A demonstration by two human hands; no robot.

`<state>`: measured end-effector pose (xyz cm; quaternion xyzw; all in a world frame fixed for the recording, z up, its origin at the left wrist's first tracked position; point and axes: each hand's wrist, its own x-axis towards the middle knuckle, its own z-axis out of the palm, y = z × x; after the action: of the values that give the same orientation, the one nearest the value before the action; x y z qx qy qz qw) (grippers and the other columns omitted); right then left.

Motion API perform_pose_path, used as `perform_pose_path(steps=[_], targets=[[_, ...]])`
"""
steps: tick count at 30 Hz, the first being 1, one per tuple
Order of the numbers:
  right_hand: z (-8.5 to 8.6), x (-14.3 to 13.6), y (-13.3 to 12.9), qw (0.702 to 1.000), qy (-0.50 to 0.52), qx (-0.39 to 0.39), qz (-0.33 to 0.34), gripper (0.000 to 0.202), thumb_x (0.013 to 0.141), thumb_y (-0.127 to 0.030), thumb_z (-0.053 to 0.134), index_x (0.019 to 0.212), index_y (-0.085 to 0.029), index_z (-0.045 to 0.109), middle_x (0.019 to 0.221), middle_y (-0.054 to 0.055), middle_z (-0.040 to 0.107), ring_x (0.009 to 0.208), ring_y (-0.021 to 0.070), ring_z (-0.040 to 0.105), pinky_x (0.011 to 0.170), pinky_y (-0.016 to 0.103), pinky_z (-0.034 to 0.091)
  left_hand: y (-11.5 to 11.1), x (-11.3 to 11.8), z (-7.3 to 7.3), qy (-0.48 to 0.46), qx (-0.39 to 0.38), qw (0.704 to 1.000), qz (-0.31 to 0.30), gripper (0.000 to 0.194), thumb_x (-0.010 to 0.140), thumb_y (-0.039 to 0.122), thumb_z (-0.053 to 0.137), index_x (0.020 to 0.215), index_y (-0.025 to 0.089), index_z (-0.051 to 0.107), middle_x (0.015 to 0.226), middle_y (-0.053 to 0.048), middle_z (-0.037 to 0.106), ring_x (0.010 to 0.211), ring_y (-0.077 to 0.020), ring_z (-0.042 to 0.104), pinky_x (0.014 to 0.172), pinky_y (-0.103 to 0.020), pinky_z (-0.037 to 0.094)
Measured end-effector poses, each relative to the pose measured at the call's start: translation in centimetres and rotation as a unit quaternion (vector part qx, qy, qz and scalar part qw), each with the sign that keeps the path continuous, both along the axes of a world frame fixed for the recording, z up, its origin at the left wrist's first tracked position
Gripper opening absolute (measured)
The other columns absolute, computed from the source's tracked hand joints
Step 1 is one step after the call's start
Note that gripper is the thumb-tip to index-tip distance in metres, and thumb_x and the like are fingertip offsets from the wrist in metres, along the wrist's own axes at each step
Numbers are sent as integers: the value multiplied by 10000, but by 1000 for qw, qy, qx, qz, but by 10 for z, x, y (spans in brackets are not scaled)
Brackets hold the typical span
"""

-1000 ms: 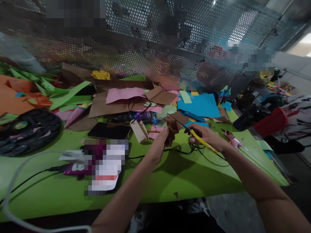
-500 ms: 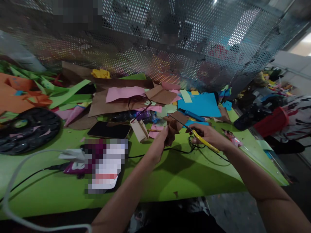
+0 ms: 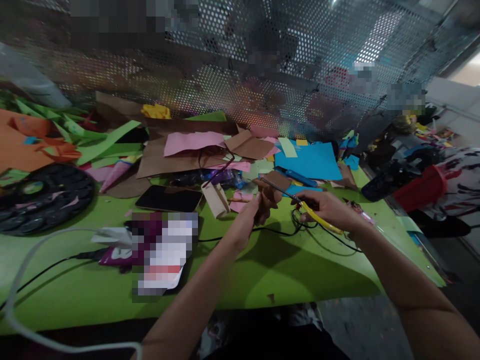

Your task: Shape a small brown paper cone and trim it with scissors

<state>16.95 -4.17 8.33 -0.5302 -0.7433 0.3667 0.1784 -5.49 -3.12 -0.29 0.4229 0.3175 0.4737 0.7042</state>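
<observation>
Above the green table [image 3: 300, 280], my left hand [image 3: 258, 209] is closed on a small piece of brown paper [image 3: 270, 194]. The fingers of my right hand [image 3: 318, 206] are wrapped round scissors with yellow handles [image 3: 320, 218]. Their metal blades point left and reach the brown paper. How far the blades are apart is too small to tell. A black cable runs on the table below both hands.
Blue sheet [image 3: 309, 159], pink paper [image 3: 193, 143] and brown sheets lie behind the hands. To the left are a dark phone [image 3: 168, 198], a roll of beige paper [image 3: 215, 200] and a black palette [image 3: 45, 200]. A perforated metal panel [image 3: 232, 65] stands behind.
My right hand and the scissors have shifted slightly to the right. My left hand still holds the brown paper in nearly the same place.
</observation>
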Motion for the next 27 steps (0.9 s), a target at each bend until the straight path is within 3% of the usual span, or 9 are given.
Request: perform_pose_path(steps=[8,14,21,24,27], targets=[[-2,10,0,997,-64,44,9,417,729,-477,780,1046,-208,741,909,26,721,778,209,618,685,292,444,3,-1,-3,27,-6,999,-23,591,836,751,541,836,169,644,702,-9,540,551,-88,293,506,-241,207],[-7,21,2,997,-67,43,21,392,722,-508,787,1010,-244,753,781,-15,663,665,166,549,613,267,391,2,-3,2,68,-20,997,-27,625,786,788,560,776,166,623,588,33,419,518,-85,247,494,-256,172],[-18,29,6,1000,5,14,20,378,720,-496,793,998,-244,751,915,12,736,803,208,666,726,304,500,5,-4,-1,72,-1,997,-37,628,784,786,556,734,165,636,562,41,387,513,-84,255,506,-257,168],[-29,42,31,998,11,60,-22,447,712,-543,774,1021,-221,745,953,49,755,814,236,694,705,315,524,8,-4,-4,66,-21,997,-27,632,782,788,553,744,165,654,571,20,452,518,-88,297,502,-246,190],[-42,67,66,979,-81,132,-135,458,820,-593,643,1019,-189,731,910,87,763,743,253,695,597,306,493,10,-3,-7,45,-34,998,-7,594,783,765,584,803,177,668,602,9,510,530,-92,337,499,-231,227]])
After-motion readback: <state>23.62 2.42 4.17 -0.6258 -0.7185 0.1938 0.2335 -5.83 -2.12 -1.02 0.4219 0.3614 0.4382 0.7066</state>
